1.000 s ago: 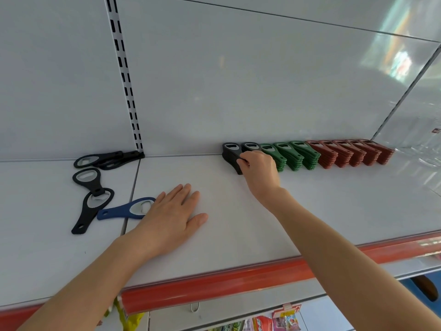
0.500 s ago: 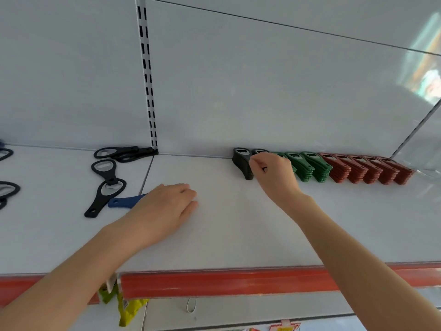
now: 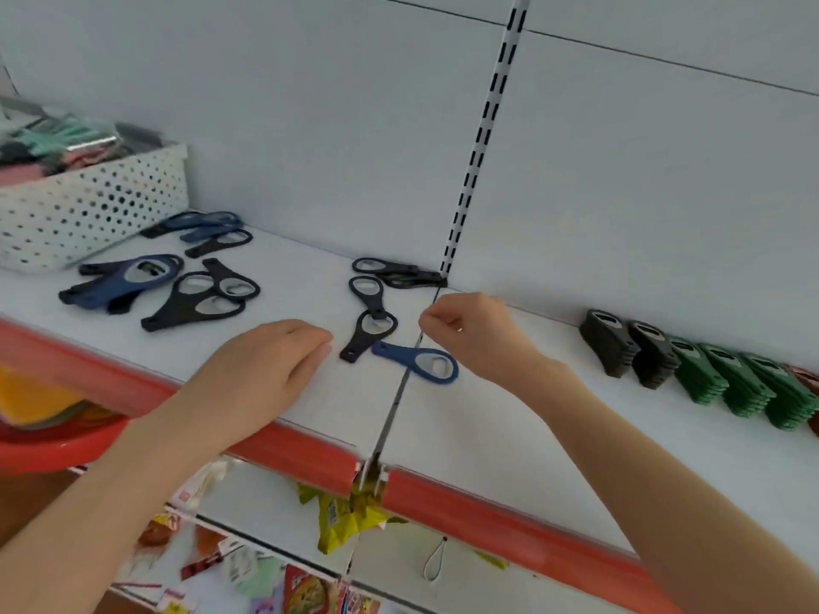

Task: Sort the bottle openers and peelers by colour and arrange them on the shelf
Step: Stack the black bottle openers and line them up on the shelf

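A blue bottle opener (image 3: 416,361) lies flat on the white shelf (image 3: 509,418) at the seam between two shelf boards. My right hand (image 3: 469,334) hovers just behind it with curled fingers and holds nothing. My left hand (image 3: 266,370) rests on the shelf to the left, fingers loosely bent, empty. Two black openers (image 3: 370,334) lie end to end between the hands, and more black ones (image 3: 399,272) sit against the back wall. To the right, stacks stand in a row: black (image 3: 611,343), then green (image 3: 731,383).
A white perforated basket (image 3: 88,201) with mixed items stands at the far left. In front of it lie several loose blue and black openers (image 3: 177,290). The red shelf edge (image 3: 288,449) runs along the front. Packets hang on the shelf below.
My view has swung left. My right hand left the black stack and moved left to the blue opener. My left hand's fingers went from flat to bent.
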The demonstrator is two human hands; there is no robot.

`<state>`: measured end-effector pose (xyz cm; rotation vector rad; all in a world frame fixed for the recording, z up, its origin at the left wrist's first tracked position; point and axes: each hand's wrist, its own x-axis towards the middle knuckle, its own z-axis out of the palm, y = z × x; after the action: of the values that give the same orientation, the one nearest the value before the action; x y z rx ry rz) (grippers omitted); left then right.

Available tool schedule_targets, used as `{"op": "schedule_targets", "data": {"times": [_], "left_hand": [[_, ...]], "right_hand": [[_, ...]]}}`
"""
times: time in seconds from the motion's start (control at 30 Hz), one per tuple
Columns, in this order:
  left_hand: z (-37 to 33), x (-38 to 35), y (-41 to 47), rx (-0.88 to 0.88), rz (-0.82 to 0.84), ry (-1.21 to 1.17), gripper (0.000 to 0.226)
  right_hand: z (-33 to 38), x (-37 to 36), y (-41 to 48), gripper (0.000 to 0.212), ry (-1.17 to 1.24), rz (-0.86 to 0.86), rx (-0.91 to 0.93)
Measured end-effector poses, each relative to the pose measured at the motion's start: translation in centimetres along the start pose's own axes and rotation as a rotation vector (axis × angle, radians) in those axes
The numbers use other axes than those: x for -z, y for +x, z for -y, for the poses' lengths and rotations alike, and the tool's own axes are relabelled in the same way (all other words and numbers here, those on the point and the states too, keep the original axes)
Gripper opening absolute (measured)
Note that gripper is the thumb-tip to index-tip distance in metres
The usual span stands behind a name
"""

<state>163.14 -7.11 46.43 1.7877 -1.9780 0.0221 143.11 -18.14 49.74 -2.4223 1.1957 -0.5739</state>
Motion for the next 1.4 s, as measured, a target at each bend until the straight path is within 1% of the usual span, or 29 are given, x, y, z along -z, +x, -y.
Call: {"op": "schedule_targets", "data": {"times": [0.07,0.17,0.2,0.27,0.33,0.37,0.47,0.53,0.57,0.63,0.7,0.77,0.8,0.83,0.87,0.93,1.0,1.07,1.13,1.2,1.27,1.33,1.4], "left_hand": [[1.8,0.6,-0.6,0.031,-0.018,-0.007,0.06],[4.4,1.4,-0.8,0.026,-0.003,-0.003,0.058],[5.3,1.6,-0.8,0.013,0.005,-0.01,0.057],[6.8,2.0,-0.5,-0.012,0.007,-0.045,0.057],[8.0,2.3,0.1,-0.045,-0.005,-0.101,0.057],[8.4,2.3,0.4,-0.058,-0.017,-0.143,0.056],[9.0,2.7,1.1,-0.032,-0.05,-0.349,0.045],[9.1,2.5,1.4,-0.013,-0.075,-0.489,0.031],[9.0,2.5,1.6,0.017,-0.059,-0.552,0.028],[8.8,2.2,2.1,0.107,0.006,-0.716,0.032],[8.0,2.0,2.4,0.259,0.115,-0.965,0.039],[7.0,2.1,2.6,0.398,0.206,-1.232,0.037],[6.7,2.1,2.7,0.434,0.211,-1.339,0.034],[6.6,2.2,2.8,0.458,0.182,-1.419,0.03],[6.9,2.3,2.9,0.49,0.131,-1.462,0.026],[7.9,2.6,3.2,0.567,0.031,-1.474,0.017],[8.8,2.9,3.2,0.621,0.015,-1.473,0.013],[9.4,3.2,3.1,0.646,0.027,-1.466,0.012],[9.9,3.2,2.9,0.67,0.01,-1.478,0.011],[10.1,3.3,2.9,0.674,0.004,-1.528,0.011],[9.9,3.2,3.2,0.658,0.019,-1.545,0.017],[9.3,2.9,3.7,0.668,0.032,-1.563,0.018],[8.6,2.6,4.5,0.698,0.031,-1.606,0.015]], "right_hand": [[1.5,-1.7,1.8,0.028,-0.072,0.065,-0.094],[3.8,-3.8,3.9,0.048,-0.306,0.161,-0.245],[4.6,-4.3,4.3,0.05,-0.373,0.186,-0.276],[6.1,-4.9,4.9,0.047,-0.45,0.227,-0.327],[6.8,-5.1,5.3,0.041,-0.437,0.236,-0.382],[7.0,-5.2,5.3,0.034,-0.424,0.225,-0.408],[7.0,-5.4,4.9,0.011,-0.382,0.142,-0.495],[7.2,-5.7,4.2,0.013,-0.346,0.07,-0.55],[7.5,-5.7,3.9,0.013,-0.323,0.016,-0.565],[8.6,-5.6,3.1,0.02,-0.238,-0.12,-0.552],[10.6,-5.8,2.4,0.021,-0.086,-0.192,-0.483],[13.1,-6.3,2.1,0.015,0.157,-0.134,-0.388],[13.9,-6.6,2.2,0.013,0.265,-0.08,-0.344],[14.4,-6.8,2.4,0.014,0.32,-0.042,-0.31],[14.4,-6.8,2.7,0.014,0.323,-0.036,-0.286],[13.1,-7.0,4.1,0.014,0.219,-0.099,-0.28],[10.6,-7.3,5.7,0.02,-0.018,-0.167,-0.319],[7.8,-7.7,7.1,0.017,-0.266,-0.12,-0.427],[6.1,-7.9,7.7,0.019,-0.394,-0.029,-0.513],[5.1,-7.9,8.0,0.02,-0.394,-0.008,-0.514],[5.0,-7.6,7.9,0.016,-0.353,-0.032,-0.474],[5.6,-7.0,7.5,0.014,-0.209,-0.081,-0.454],[7.2,-6.4,6.8,0.017,0.011,-0.132,-0.395]]}}
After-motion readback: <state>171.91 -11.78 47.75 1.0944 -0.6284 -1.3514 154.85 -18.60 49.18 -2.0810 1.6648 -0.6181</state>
